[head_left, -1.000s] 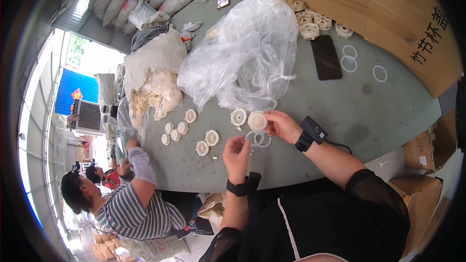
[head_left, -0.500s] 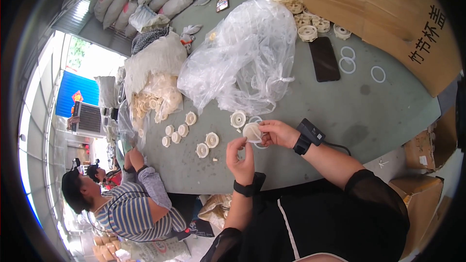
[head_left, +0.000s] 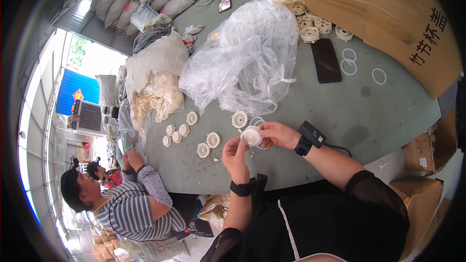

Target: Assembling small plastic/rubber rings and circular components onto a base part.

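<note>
Over the near side of the table, both hands hold a round cream plastic cup lid (head_left: 252,137), a pale rim showing around it. My left hand (head_left: 236,159) pinches the lid's left edge between thumb and fingers. My right hand (head_left: 278,136) grips it from the right. Just beyond lie another lid (head_left: 239,119) and white sealing rings (head_left: 257,121), partly hidden behind my right hand. To the left are a pair of ridged cream lids (head_left: 212,139) and several smaller round cream pieces (head_left: 184,130).
A transparent plastic bag (head_left: 242,53) is heaped mid-table. A black phone (head_left: 325,60) and loose white rings (head_left: 379,76) lie at right, below a cardboard box (head_left: 383,14). More cream lids (head_left: 309,34) are piled beside the box. Another person (head_left: 131,204) sits at left.
The lid between my hands has turned, showing a ringed face instead of a flat one. My left hand has shifted slightly left and its fingers now meet the lid's edge.
</note>
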`<state>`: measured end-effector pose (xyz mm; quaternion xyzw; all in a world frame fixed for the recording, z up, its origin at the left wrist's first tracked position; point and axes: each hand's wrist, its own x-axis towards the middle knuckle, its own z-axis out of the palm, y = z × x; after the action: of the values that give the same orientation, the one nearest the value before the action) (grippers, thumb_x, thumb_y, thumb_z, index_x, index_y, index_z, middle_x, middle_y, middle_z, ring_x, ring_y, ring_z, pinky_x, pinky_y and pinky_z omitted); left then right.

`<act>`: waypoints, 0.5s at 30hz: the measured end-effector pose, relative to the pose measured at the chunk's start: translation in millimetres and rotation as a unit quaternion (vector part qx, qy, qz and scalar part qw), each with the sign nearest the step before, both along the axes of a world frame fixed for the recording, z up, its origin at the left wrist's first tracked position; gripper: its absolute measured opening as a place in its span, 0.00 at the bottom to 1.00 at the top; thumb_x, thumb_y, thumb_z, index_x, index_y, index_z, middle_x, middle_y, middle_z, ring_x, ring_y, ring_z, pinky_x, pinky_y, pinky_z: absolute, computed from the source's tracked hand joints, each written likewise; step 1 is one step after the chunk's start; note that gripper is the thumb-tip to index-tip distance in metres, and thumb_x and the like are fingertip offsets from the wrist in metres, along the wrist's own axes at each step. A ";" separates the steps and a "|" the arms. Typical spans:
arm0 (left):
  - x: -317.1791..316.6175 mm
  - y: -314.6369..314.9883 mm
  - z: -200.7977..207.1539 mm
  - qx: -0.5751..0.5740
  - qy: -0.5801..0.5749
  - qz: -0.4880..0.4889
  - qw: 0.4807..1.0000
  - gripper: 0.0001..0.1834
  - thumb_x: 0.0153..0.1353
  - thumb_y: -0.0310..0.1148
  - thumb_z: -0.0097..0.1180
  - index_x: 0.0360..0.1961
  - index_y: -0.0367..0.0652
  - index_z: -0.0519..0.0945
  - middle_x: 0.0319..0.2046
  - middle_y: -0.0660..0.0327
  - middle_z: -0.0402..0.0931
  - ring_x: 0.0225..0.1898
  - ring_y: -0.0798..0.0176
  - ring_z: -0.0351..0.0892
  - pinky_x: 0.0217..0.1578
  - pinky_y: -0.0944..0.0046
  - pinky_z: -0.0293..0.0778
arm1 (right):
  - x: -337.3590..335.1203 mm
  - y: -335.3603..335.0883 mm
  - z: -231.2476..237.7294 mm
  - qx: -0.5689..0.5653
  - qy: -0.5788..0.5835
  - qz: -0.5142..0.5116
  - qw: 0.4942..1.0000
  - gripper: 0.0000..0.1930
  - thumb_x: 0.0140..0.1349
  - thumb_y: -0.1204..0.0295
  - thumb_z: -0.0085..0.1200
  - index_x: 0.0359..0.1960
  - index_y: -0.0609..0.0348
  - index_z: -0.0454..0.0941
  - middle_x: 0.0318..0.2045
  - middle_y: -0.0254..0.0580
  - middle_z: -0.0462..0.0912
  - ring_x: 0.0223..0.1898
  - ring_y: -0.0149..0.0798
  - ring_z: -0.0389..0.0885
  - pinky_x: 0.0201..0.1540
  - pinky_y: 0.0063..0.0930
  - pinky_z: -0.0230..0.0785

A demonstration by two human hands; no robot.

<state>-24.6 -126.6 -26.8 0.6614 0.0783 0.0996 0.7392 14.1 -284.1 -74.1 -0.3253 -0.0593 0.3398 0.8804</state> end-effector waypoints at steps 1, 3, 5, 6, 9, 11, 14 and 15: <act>0.1 1.7 -1.4 0.000 0.000 0.000 1.000 0.07 0.54 0.24 0.53 0.34 0.36 0.73 0.29 0.61 0.74 0.28 0.72 0.72 0.29 0.74 0.70 | -0.9 0.6 1.2 0.000 0.000 0.000 1.000 0.09 0.58 0.67 0.49 0.37 0.57 0.70 0.29 0.32 0.77 0.26 0.25 0.76 0.28 0.17 0.68; 0.1 4.3 -3.9 -0.021 0.004 -0.013 1.000 0.06 0.54 0.24 0.54 0.33 0.37 0.73 0.28 0.62 0.74 0.28 0.72 0.72 0.29 0.74 0.69 | -2.9 0.8 4.7 -0.037 -0.046 0.004 0.998 0.09 0.55 0.69 0.52 0.36 0.57 0.71 0.27 0.31 0.76 0.24 0.23 0.74 0.27 0.16 0.67; -0.5 6.3 -7.8 -0.015 0.003 -0.021 1.000 0.06 0.54 0.25 0.53 0.33 0.37 0.73 0.29 0.62 0.74 0.28 0.72 0.72 0.29 0.73 0.69 | -2.9 -0.2 5.2 -0.047 -0.066 0.010 0.997 0.09 0.54 0.70 0.53 0.35 0.57 0.71 0.27 0.30 0.75 0.23 0.23 0.73 0.27 0.16 0.67; -0.7 6.6 -8.7 -0.009 0.003 -0.029 1.000 0.05 0.54 0.25 0.53 0.33 0.37 0.73 0.30 0.62 0.74 0.29 0.71 0.72 0.30 0.73 0.69 | -2.8 -0.7 5.6 -0.056 -0.085 0.015 0.995 0.09 0.53 0.70 0.54 0.35 0.58 0.71 0.27 0.30 0.75 0.23 0.22 0.72 0.27 0.16 0.66; -0.7 4.9 -9.5 -0.030 0.027 -0.014 0.999 0.05 0.55 0.26 0.53 0.33 0.37 0.73 0.31 0.63 0.74 0.32 0.71 0.71 0.35 0.72 0.68 | -2.9 -1.3 7.0 -0.034 -0.084 0.020 0.996 0.08 0.53 0.71 0.53 0.35 0.58 0.71 0.27 0.30 0.75 0.23 0.23 0.73 0.27 0.16 0.66; -0.8 8.2 -10.8 -0.090 0.049 -0.036 0.994 0.05 0.56 0.27 0.52 0.34 0.38 0.73 0.32 0.63 0.74 0.33 0.71 0.71 0.36 0.71 0.68 | -2.3 -0.7 3.5 -0.035 -0.085 0.026 0.995 0.08 0.54 0.71 0.52 0.35 0.58 0.71 0.27 0.30 0.75 0.23 0.23 0.73 0.27 0.17 0.66; -3.5 9.6 -11.5 -0.161 0.063 -0.064 0.983 0.05 0.57 0.28 0.50 0.34 0.39 0.72 0.33 0.63 0.73 0.34 0.70 0.72 0.37 0.70 0.68 | -2.6 -2.1 3.3 -0.011 -0.074 0.025 0.997 0.08 0.54 0.72 0.50 0.35 0.58 0.71 0.28 0.31 0.75 0.23 0.24 0.73 0.27 0.18 0.67; -4.3 9.2 -12.0 -0.172 0.055 -0.069 0.981 0.05 0.58 0.28 0.49 0.34 0.40 0.72 0.33 0.62 0.73 0.35 0.69 0.72 0.37 0.70 0.68 | -2.7 -2.3 3.7 0.013 -0.062 0.019 0.998 0.07 0.54 0.73 0.49 0.35 0.58 0.70 0.28 0.32 0.74 0.23 0.24 0.73 0.28 0.18 0.67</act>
<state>-28.9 -117.4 -38.8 0.5329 0.0895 -0.0031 0.8414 11.4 -286.4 -70.4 -0.3332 -0.1242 0.3351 0.8725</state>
